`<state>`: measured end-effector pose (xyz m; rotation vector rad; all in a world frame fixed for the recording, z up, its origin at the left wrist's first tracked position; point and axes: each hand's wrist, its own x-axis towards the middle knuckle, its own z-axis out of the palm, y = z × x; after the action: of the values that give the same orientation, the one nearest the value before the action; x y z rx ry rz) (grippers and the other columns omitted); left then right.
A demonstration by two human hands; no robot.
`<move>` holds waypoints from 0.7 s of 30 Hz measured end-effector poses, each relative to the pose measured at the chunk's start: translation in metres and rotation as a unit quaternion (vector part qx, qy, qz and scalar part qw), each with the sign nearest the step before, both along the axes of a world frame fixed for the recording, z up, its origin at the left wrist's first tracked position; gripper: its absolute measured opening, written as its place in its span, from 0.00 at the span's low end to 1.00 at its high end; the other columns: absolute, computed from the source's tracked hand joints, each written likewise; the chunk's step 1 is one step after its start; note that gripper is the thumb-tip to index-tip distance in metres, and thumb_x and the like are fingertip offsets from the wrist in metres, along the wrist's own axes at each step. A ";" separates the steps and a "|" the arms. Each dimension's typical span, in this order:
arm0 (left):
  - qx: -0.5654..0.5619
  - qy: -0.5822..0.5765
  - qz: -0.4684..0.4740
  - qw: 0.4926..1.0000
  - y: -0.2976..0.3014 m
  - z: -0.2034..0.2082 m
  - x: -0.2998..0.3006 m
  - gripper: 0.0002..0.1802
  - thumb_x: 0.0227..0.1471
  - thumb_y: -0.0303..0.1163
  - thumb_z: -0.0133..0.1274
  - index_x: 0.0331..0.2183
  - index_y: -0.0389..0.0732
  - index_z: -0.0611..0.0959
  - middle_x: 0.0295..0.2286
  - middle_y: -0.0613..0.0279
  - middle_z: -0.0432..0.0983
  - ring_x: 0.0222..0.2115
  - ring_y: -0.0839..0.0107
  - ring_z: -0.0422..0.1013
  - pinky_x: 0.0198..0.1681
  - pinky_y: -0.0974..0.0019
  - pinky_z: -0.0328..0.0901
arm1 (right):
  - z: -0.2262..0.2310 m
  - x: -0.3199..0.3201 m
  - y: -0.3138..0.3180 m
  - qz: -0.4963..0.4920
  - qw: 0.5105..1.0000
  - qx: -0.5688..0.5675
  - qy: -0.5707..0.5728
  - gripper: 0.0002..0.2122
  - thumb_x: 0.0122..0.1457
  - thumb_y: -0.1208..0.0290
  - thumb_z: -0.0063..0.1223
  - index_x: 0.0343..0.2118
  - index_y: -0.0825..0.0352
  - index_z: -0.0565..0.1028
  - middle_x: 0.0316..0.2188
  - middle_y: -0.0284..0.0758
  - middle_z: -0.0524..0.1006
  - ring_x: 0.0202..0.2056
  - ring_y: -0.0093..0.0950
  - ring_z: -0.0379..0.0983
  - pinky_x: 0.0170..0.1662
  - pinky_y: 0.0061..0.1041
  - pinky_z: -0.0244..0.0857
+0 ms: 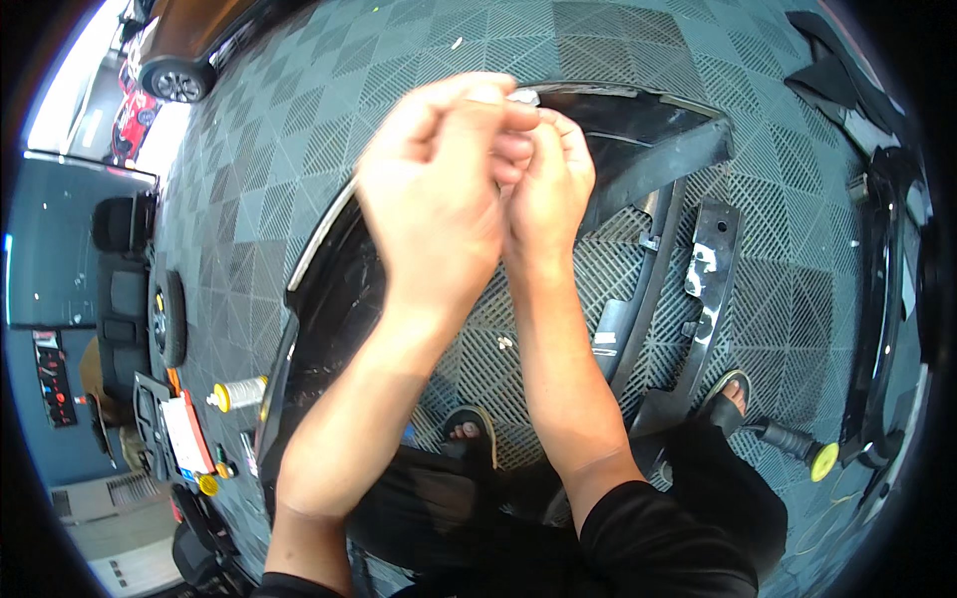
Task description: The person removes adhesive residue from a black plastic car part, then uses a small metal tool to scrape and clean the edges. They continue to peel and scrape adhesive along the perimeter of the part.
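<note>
My left hand (429, 169) and my right hand (548, 184) are raised close together at the upper middle, fingers curled in and tips meeting. The left is somewhat smeared by motion. A small whitish bit (524, 97) shows just past the fingertips; I cannot tell whether it is held or lies behind them. Below the hands, a large black car bumper (334, 309) lies on the floor, curving from the left around to the upper right. My hands and forearms hide part of it. Both hands look closed, with the space between the fingers hidden.
A long black trim piece (716, 269) lies right of my right forearm. A polisher with a yellow pad (823, 461) rests by my right foot. To the left are a yellow-and-white bottle (239, 394), a wheel (171, 317) and black seats (125, 289). A brown car (199, 35) stands far left.
</note>
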<state>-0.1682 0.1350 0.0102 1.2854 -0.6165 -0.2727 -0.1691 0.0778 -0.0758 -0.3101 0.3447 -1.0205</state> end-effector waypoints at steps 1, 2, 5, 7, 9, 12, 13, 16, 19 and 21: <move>0.001 0.023 0.015 1.000 -0.010 -0.012 0.002 0.10 0.62 0.28 0.54 0.38 0.31 0.83 0.28 0.58 0.83 0.24 0.81 0.74 0.28 0.77 0.69 | 0.001 -0.003 -0.003 0.001 1.000 -0.001 -0.002 0.04 0.63 0.75 0.54 0.37 0.69 0.72 0.29 0.36 0.77 0.26 0.22 0.75 0.26 0.21 0.71; -0.016 0.063 0.052 0.997 -0.013 -0.017 0.006 0.10 0.61 0.29 0.54 0.38 0.31 0.83 0.27 0.60 0.82 0.24 0.81 0.73 0.27 0.77 0.68 | 0.002 -0.007 -0.003 0.011 1.000 0.004 -0.006 0.05 0.63 0.75 0.53 0.38 0.69 0.71 0.28 0.35 0.76 0.27 0.23 0.74 0.26 0.22 0.71; -0.053 0.094 0.100 0.989 -0.020 -0.035 -0.003 0.10 0.60 0.29 0.54 0.39 0.32 0.83 0.26 0.62 0.80 0.23 0.82 0.71 0.27 0.77 0.67 | -0.007 -0.016 -0.011 -0.002 1.000 -0.014 0.017 0.05 0.63 0.76 0.52 0.39 0.69 0.71 0.27 0.35 0.75 0.26 0.23 0.74 0.27 0.23 0.72; -0.061 0.094 0.114 0.987 -0.016 -0.049 -0.010 0.10 0.60 0.29 0.55 0.39 0.31 0.83 0.27 0.62 0.80 0.23 0.81 0.71 0.27 0.77 0.66 | -0.011 -0.019 -0.013 -0.011 0.999 0.001 0.048 0.05 0.63 0.76 0.51 0.40 0.69 0.70 0.29 0.35 0.75 0.26 0.24 0.75 0.26 0.25 0.73; -0.035 0.172 0.125 0.977 -0.015 -0.059 -0.012 0.13 0.61 0.32 0.54 0.43 0.32 0.82 0.31 0.59 0.79 0.26 0.74 0.72 0.28 0.71 0.67 | -0.014 -0.028 -0.015 -0.041 0.995 -0.026 0.085 0.05 0.64 0.76 0.51 0.40 0.69 0.70 0.31 0.36 0.75 0.27 0.26 0.76 0.26 0.25 0.74; -0.067 0.251 0.079 0.962 -0.028 -0.064 -0.002 0.14 0.61 0.33 0.55 0.44 0.32 0.81 0.37 0.55 0.80 0.31 0.71 0.75 0.32 0.69 0.70 | -0.013 -0.047 -0.022 -0.099 0.974 -0.151 0.139 0.06 0.65 0.77 0.54 0.40 0.71 0.70 0.32 0.37 0.75 0.29 0.25 0.78 0.29 0.24 0.77; -0.080 0.273 0.062 0.957 -0.033 -0.063 -0.002 0.15 0.62 0.33 0.55 0.45 0.32 0.81 0.38 0.54 0.81 0.32 0.70 0.76 0.33 0.68 0.70 | -0.012 -0.055 -0.025 -0.121 0.960 -0.199 0.153 0.06 0.65 0.77 0.55 0.40 0.71 0.70 0.32 0.37 0.76 0.29 0.24 0.78 0.29 0.23 0.77; -0.116 0.306 0.015 0.945 -0.044 -0.064 -0.005 0.15 0.61 0.34 0.56 0.44 0.32 0.81 0.39 0.53 0.81 0.34 0.67 0.78 0.37 0.66 0.73 | -0.010 -0.077 -0.040 -0.168 0.892 -0.362 0.209 0.08 0.63 0.80 0.58 0.43 0.72 0.73 0.34 0.37 0.78 0.31 0.22 0.78 0.33 0.20 0.76; -0.138 0.330 -0.007 0.934 -0.048 -0.065 -0.004 0.15 0.60 0.34 0.58 0.43 0.33 0.81 0.38 0.54 0.82 0.34 0.69 0.78 0.38 0.67 0.73 | -0.006 -0.087 -0.059 -0.193 0.783 -0.523 0.276 0.09 0.60 0.83 0.59 0.44 0.73 0.77 0.36 0.36 0.79 0.34 0.21 0.78 0.35 0.18 0.75; -0.142 0.334 -0.008 0.932 -0.051 -0.065 -0.006 0.14 0.60 0.34 0.59 0.43 0.34 0.82 0.37 0.56 0.82 0.34 0.70 0.78 0.38 0.68 0.73 | 0.003 -0.082 -0.073 -0.213 0.702 -0.610 0.300 0.09 0.60 0.84 0.60 0.43 0.73 0.78 0.36 0.36 0.79 0.34 0.21 0.78 0.35 0.18 0.75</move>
<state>-0.1738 0.0838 -0.0546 0.8292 -0.0743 -0.5819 -0.2515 0.0046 -0.0732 -1.8893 0.2716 -1.4889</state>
